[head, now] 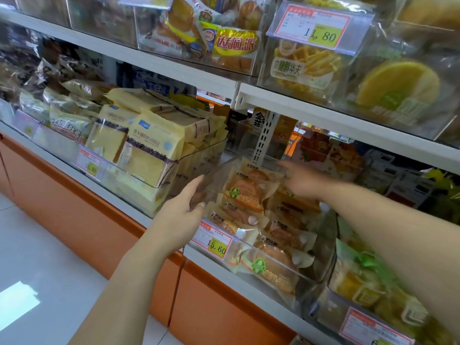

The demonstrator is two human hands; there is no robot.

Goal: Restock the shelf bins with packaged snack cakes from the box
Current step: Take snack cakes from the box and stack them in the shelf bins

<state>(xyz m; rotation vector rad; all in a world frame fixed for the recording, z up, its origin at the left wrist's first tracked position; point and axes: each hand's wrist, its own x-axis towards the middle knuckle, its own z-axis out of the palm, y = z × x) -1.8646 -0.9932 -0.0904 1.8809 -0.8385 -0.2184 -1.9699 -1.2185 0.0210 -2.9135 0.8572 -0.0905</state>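
Observation:
A clear plastic shelf bin point(321, 247) on the lower shelf holds several orange-and-beige packaged snack cakes point(249, 192). My left hand point(185, 210) grips the bin's near left wall, thumb on the outside, fingers curled over the edge. My right hand point(301, 180) reaches across into the back of the bin with fingers spread over the rear packs; I cannot tell whether it touches one. The box is not in view.
A bin of yellow cake packs point(149, 143) stands left of the held bin. A bin with green-labelled packs point(368, 282) sits to the right. Upper shelf point(323, 115) overhangs the work area. A price tag reading 5.60 point(215, 241) is on the bin front. Orange base panel below.

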